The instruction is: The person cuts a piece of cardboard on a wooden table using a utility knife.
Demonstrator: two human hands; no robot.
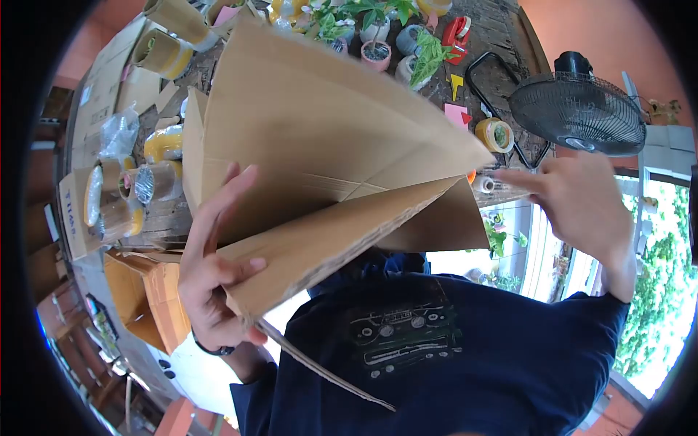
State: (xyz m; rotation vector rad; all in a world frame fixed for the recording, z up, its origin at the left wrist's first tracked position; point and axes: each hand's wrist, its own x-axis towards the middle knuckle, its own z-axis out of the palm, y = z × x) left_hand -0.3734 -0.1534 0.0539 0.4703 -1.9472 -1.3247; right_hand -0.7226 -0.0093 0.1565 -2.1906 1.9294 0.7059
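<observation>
A brown cardboard box (291,123) with raised flaps fills the middle of the head view, just in front of my dark shirt. My left hand (211,276) grips its near left corner, with the thumb on a folded flap (342,240) and the fingers spread along the side. A thin cardboard edge hangs down below that hand. My right hand (582,203) is at the right, slightly blurred, its index finger stretched toward the pointed corner of the upper flap and the other fingers partly curled. Its fingertip is close beside that corner, and nothing shows in the hand.
Behind the box, a worn table (502,29) bears potted plants (376,54), a red tape dispenser (456,38) and a tape roll (494,135). A black fan (578,112) stands at the right. Wrapped cardboard tubes (156,182) and another open box (149,298) are at the left.
</observation>
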